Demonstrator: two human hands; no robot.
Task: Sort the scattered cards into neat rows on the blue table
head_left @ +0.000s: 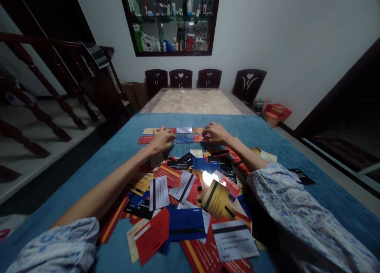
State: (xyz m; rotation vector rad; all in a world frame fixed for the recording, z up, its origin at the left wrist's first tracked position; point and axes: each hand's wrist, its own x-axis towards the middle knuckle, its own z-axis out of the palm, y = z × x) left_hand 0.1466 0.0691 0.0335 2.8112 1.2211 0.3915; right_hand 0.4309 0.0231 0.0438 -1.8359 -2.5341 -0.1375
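Note:
A big loose heap of plastic cards (pixel 190 201) in red, blue, black, gold and white lies on the blue cloth (pixel 89 174) in front of me. Beyond it, two neat rows of cards (pixel 184 134) are laid out side by side. My left hand (pixel 162 140) rests on the left part of those rows, fingers curled down onto the cards. My right hand (pixel 215 132) rests on the right part of the rows, fingers bent and pressing on a red card (pixel 199 138). Both forearms stretch over the heap.
Past the blue cloth the table has a bare marble-patterned top (pixel 194 101). Several dark chairs (pixel 181 78) stand along the far edge. A wall cabinet (pixel 172 19) holds bottles. A wooden stair rail (pixel 44 79) runs along the left.

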